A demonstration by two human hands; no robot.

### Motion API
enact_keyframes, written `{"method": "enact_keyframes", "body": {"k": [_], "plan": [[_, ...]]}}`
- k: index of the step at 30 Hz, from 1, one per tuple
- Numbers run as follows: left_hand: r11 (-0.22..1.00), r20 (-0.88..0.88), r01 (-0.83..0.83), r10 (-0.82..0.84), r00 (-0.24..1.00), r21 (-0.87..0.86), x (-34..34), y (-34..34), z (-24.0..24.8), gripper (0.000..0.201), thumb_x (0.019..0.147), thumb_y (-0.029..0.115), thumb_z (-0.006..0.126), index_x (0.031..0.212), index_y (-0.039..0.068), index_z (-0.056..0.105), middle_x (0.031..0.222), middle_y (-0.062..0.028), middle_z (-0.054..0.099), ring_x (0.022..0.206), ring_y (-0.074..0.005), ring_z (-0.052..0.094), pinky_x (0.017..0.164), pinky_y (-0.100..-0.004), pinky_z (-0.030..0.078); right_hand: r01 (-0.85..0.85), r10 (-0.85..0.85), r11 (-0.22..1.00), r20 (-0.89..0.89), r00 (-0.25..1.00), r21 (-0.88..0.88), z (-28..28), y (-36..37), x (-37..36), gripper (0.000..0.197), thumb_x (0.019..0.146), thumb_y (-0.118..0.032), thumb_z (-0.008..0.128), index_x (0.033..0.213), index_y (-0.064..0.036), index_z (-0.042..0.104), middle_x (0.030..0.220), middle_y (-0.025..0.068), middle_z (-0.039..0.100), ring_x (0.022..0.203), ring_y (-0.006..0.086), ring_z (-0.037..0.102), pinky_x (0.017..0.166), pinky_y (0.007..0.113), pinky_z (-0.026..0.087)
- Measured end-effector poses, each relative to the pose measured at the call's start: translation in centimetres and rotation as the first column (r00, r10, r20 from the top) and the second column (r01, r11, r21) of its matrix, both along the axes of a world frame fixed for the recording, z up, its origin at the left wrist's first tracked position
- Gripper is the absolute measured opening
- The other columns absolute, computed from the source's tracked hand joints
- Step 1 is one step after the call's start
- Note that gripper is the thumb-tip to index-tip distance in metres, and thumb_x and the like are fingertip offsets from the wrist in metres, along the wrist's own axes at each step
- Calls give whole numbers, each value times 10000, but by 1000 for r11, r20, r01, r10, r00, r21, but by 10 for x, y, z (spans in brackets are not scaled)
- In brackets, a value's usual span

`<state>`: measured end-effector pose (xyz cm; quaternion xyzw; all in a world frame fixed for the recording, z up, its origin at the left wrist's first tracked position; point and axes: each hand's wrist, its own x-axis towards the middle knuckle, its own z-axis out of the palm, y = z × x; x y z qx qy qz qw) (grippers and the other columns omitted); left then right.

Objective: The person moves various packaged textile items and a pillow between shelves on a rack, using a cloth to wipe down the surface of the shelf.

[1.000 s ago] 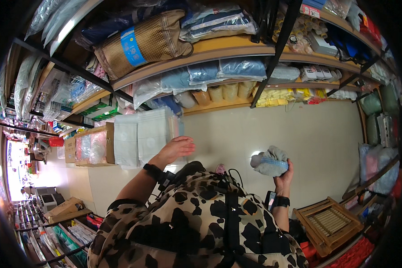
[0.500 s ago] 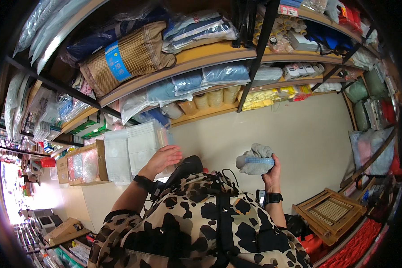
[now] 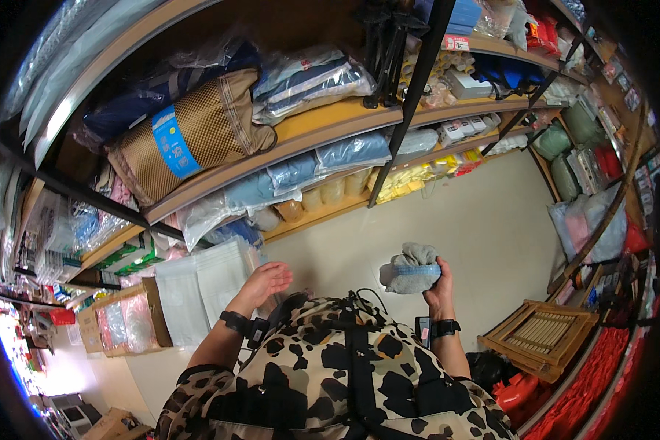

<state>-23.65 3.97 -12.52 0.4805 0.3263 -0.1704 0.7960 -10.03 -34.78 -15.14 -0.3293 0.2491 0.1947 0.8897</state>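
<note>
My right hand grips a bundle of soft grey cloth with a pale blue band around it, held up over the floor. Whether the bundle is gloves, socks or towels I cannot make out. My left hand holds nothing; its fingers are stretched out close to one another. Nearest to that hand is a stack of clear plastic-wrapped white packs, just to its left.
Long shelving crosses ahead, loaded with bagged textiles and a brown mesh bag. An open cardboard box stands left. At the right lie a wooden slatted frame and red bundled material. Pale floor stretches ahead.
My view has turned a little, so the shelves and the cardboard box appear farther left. The grey bundle stays in my right hand, and my left hand remains outstretched.
</note>
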Motion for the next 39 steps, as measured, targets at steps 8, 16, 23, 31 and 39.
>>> {"method": "enact_keyframes", "body": {"k": [8, 16, 23, 31, 39], "plan": [[974, 50, 224, -226, 973, 34, 35, 49, 3, 364, 860, 302, 537, 1135, 72, 474, 1033, -106, 561, 957, -203, 557, 789, -337, 474, -117, 118, 993, 65, 991, -7, 30, 90, 32, 389, 821, -299, 521, 1089, -17, 517, 1046, 113, 573, 952, 257, 546, 868, 375, 421], [930, 189, 259, -214, 958, -261, 110, -13, 56, 591, 857, 436, 495, 1309, 120, 284, 1223, -97, 439, 1116, -201, 452, 853, -420, 431, -453, 470, 880, 393, 790, -143, 96, 188, 43, 428, 838, -253, 540, 1174, -11, 433, 1071, 79, 535, 973, 162, 514, 868, 301, 401], [965, 168, 120, -81, 982, -234, 122, -49, 34, 505, 864, 391, 502, 1262, 112, 363, 1183, -25, 485, 1066, -158, 496, 854, -367, 439, -684, 695, 708, 351, 628, -175, 79, 175, 56, 423, 862, -274, 533, 1183, -20, 429, 1069, 42, 519, 993, 127, 467, 872, 264, 359], [994, -24, -36, 33, 999, -103, 135, -100, 23, 502, 864, 355, 518, 1247, 68, 366, 1175, -59, 486, 1064, -173, 505, 817, -377, 482, -807, 824, 563, 188, 534, -178, 44, 137, 89, 448, 856, -267, 539, 1214, -33, 404, 1085, 44, 510, 1003, 129, 475, 857, 258, 385], [957, -36, -37, 28, 999, -287, 170, -91, -13, 601, 858, 451, 478, 1310, 132, 243, 1214, -107, 391, 1050, -280, 478, 803, -435, 473, -554, 575, 811, -77, 815, 186, -9, 109, 119, 399, 802, -248, 533, 1128, -21, 489, 1052, 95, 568, 949, 219, 547, 845, 338, 439]]}}
